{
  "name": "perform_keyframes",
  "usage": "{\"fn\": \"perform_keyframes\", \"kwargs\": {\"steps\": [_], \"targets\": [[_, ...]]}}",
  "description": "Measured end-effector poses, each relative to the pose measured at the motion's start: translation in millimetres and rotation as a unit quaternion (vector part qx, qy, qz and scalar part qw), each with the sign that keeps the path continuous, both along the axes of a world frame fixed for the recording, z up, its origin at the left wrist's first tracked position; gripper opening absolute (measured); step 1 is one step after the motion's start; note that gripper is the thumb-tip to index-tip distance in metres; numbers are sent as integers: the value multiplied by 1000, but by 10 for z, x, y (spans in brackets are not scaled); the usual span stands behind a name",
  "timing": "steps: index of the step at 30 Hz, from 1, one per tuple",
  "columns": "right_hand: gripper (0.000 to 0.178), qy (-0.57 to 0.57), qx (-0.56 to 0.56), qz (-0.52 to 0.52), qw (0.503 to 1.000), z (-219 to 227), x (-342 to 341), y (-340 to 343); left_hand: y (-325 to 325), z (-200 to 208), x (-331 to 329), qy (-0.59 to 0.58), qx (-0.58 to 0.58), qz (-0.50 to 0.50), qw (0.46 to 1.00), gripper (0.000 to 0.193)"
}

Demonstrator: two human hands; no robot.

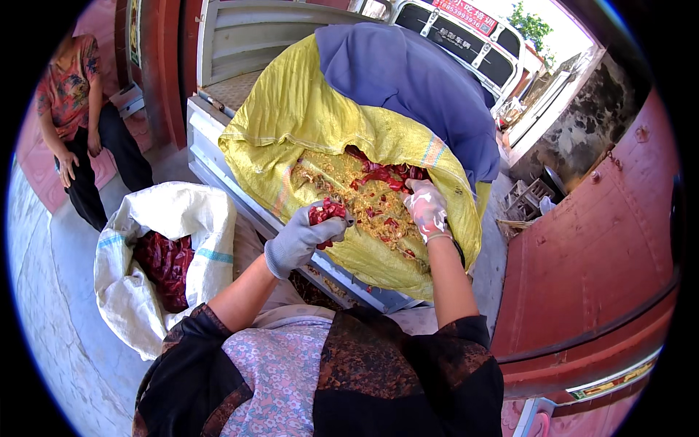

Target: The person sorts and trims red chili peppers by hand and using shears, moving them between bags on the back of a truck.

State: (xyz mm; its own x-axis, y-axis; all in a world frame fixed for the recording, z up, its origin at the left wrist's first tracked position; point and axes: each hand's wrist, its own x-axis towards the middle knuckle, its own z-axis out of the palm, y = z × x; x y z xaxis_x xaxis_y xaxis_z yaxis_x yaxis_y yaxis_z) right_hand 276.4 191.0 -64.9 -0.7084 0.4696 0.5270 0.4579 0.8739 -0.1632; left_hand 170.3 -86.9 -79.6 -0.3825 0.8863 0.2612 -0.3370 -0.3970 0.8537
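My left hand (304,239), in a grey glove, is closed round a bunch of dried red chili peppers (327,212) above the near edge of an open yellow woven sack (280,109). Inside the sack, my right hand (427,207), in a white glove with pink-red patches, has its fingers curled at more dried red chili peppers (389,175); its fingertips are partly hidden. Yellow seeds and red scraps (357,200) lie spread over the sack's inner face. To my left stands a white woven sack (211,211) with its rim rolled down and dark red chili peppers (164,266) inside.
The yellow sack lies on a metal truck bed (211,138), with a blue-purple cloth (408,73) over its far part. A person (76,109) sits at the far left. A red metal door (590,247) stands on the right, near a grey crate (526,198).
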Motion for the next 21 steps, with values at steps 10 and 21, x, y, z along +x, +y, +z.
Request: {"fn": "perform_keyframes", "kwargs": {"steps": [10, 21], "targets": [[17, 185, -508, 35, 840, 289, 257, 45, 102, -35, 47, -46, 15, -44, 998, 14], [27, 85, -61, 284, 953, 687, 468, -1211, 214, -22, 31, -186, -22, -145, 972, 31]]}}
